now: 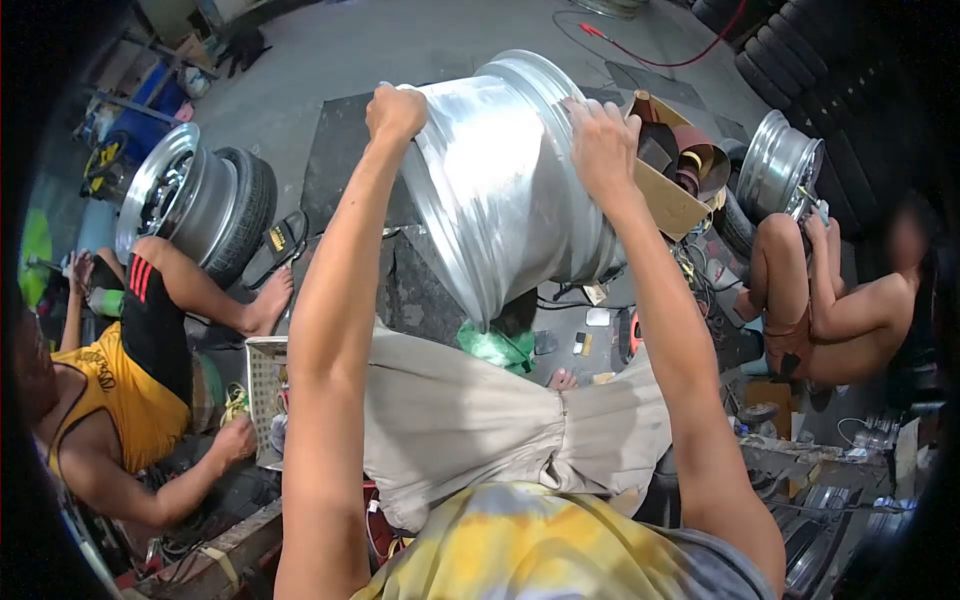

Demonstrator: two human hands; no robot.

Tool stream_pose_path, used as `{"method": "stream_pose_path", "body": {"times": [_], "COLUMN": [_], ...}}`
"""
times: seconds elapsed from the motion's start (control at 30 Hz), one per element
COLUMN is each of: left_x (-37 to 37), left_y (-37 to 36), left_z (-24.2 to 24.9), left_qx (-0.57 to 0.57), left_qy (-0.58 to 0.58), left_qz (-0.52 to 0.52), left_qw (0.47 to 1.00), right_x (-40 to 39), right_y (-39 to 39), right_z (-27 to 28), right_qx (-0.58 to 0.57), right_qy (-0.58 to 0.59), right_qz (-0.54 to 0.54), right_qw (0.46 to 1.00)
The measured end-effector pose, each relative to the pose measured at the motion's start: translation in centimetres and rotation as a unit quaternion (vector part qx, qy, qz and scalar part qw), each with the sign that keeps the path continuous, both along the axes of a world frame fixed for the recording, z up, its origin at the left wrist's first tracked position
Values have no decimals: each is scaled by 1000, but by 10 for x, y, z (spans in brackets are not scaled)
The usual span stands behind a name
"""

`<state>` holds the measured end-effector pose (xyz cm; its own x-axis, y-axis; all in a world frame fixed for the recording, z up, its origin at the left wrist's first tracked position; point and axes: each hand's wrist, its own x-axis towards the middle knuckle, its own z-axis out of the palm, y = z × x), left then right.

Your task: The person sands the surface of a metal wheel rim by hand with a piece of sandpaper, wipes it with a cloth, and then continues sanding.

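Curled left hand (396,112) and looser right hand (606,150) hold a silvery cylindrical metal rim (500,180). It looks mostly smoothed; what remains is unclear.

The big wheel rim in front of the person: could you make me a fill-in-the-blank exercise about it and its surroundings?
1. The left hand and right hand are on a large wheel rim whose bare metal is ____ in colour.
2. The open box beside the right hand is made of ____.
3. The co-worker at the left wears a ____ tank top.
4. That person's black shorts have ____ stripes.

Missing words: silver; cardboard; yellow; red.
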<state>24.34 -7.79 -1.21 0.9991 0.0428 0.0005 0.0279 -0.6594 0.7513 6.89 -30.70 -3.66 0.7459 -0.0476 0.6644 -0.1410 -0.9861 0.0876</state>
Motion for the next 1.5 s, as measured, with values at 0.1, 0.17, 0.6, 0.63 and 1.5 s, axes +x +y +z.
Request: {"method": "stream_pose_path", "body": {"times": [0.1, 0.17, 0.6, 0.63, 1.5], "left_x": [9, 2, 2, 3, 10], "left_y": [5, 1, 2, 4, 0], "left_z": [6, 1, 12, 7, -2], "left_qx": [1, 25, -12, -28, -5], "left_qy": [0, -7, 30, 32, 9], "left_qz": [-16, -22, -26, -16, -13], "left_qw": [1000, 999, 999, 999, 1000], "right_x": [-17, -31, 5, -3, -66], "right_y": [2, 4, 4, 5, -16], "right_z": [-2, -10, 7, 3, -8], "right_qx": [-10, 28, 24, 23, 356], "right_qy": [-2, -6, 1, 1, 35], "right_qz": [-3, -10, 4, 5, 171], "right_qw": [1000, 1000, 1000, 1000, 918]}}
